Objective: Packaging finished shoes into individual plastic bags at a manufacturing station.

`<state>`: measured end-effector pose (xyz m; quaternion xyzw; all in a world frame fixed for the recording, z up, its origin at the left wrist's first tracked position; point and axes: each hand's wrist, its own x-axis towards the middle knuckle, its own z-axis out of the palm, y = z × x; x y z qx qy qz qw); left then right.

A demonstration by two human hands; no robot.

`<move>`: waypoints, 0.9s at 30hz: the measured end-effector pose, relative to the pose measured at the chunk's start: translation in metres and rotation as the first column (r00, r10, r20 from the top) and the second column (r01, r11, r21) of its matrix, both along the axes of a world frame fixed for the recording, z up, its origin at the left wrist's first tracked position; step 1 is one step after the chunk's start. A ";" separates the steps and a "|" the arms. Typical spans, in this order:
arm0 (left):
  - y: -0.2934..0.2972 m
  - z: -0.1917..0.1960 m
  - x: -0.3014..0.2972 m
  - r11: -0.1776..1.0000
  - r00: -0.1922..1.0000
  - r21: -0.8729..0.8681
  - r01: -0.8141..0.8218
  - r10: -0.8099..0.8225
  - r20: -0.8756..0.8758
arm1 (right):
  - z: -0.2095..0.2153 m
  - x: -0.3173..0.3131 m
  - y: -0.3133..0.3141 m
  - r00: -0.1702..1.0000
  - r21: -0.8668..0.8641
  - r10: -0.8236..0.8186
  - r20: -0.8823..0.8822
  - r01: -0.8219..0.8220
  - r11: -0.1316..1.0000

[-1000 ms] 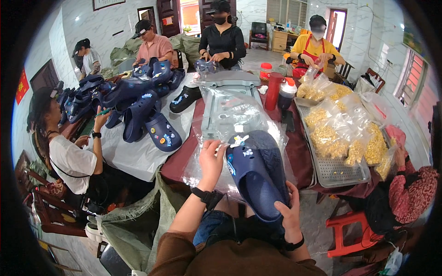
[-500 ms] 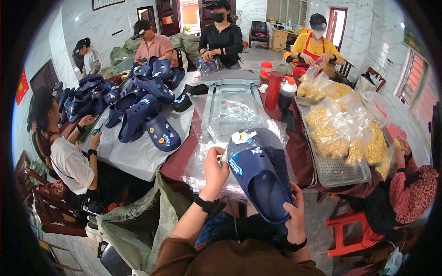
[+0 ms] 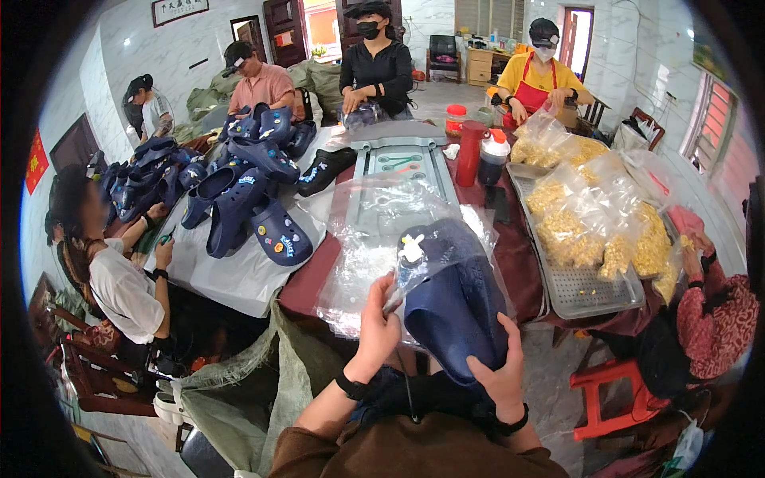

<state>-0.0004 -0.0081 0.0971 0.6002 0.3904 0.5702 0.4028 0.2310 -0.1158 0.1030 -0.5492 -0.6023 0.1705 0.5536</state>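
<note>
Clogs in hand: navy blue foam clogs, two, pressed side by side, toes toward 12, heels toward 5 (clock centred on them; 12 away from wearer).
Right hand: right hand at 5, clasping the heel end, thumb on top.
Left hand: left hand at 9, thumb and fingers pinching the edge of a clear plastic bag.
Bag in hand: one; toe ends inside, heels out.
Tray, 2 o'clock: perforated silver metal tray, one; heaped with clear plastic bags of small yellow pieces, overlapping, count unclear.
Drinks and jar, 12 to 1: one red cylindrical flask; one dark-filled bottle with red-and-white lid; one red-lidded clear jar, contents unclear.
Panel, near 12: one grey plastic panel, loose clear bags over its near end.
Clog heap, 10 o'clock: navy clogs with coloured charms, too overlapped to count.
Black clog, 11 o'clock: black foam clog, one made out.
Stool, 4 o'clock: red plastic stool, one.
</note>
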 end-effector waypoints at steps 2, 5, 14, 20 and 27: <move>-0.011 -0.001 0.003 0.999 0.997 -0.028 0.032 -0.034 -0.075 | 0.003 -0.002 -0.003 0.999 0.007 -0.008 -0.036 0.008 1.000; -0.016 -0.010 0.000 0.998 0.991 -0.041 0.047 -0.052 -0.125 | 0.008 0.002 -0.003 0.997 -0.024 -0.017 0.071 0.018 1.000; -0.011 -0.028 -0.005 0.993 0.997 -0.104 0.060 -0.056 0.044 | 0.001 -0.006 0.002 0.936 -0.104 0.133 -0.325 -0.175 0.979; -0.019 -0.025 -0.011 0.873 0.872 -0.320 0.369 -0.207 0.443 | 0.010 -0.024 0.012 0.999 0.048 0.018 -0.040 -0.016 0.999; -0.016 -0.032 -0.044 0.800 0.813 -0.426 0.423 -0.128 0.568 | 0.018 -0.053 0.034 0.981 -0.044 0.072 0.179 -0.066 0.997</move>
